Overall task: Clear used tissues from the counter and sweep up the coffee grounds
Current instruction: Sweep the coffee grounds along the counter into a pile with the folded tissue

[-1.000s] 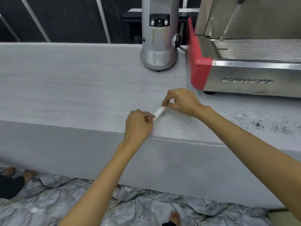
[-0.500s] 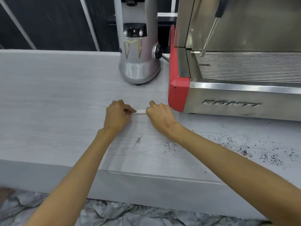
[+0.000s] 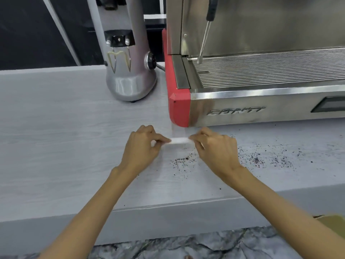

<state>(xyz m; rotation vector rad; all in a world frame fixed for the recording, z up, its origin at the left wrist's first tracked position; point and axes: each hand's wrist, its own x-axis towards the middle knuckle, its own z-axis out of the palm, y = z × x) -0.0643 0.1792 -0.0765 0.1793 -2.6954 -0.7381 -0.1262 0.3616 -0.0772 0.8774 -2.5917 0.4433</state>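
A small white folded tissue (image 3: 178,140) is stretched between my two hands, just above the pale grey counter (image 3: 56,139). My left hand (image 3: 142,146) pinches its left end and my right hand (image 3: 217,148) pinches its right end. Dark coffee grounds (image 3: 183,161) lie scattered on the counter right below the tissue. More coffee grounds (image 3: 270,159) spread to the right, in front of the espresso machine.
A silver coffee grinder (image 3: 128,75) stands at the back of the counter. The steel and red espresso machine (image 3: 242,90) fills the right side, just behind my hands. The counter's front edge (image 3: 168,205) runs below my wrists, over a marble floor (image 3: 186,247).
Both hands have carried the tissue away from the counter's front edge and further in, near the machine's red corner. The tissue went from slanted to level. The view moved closer.
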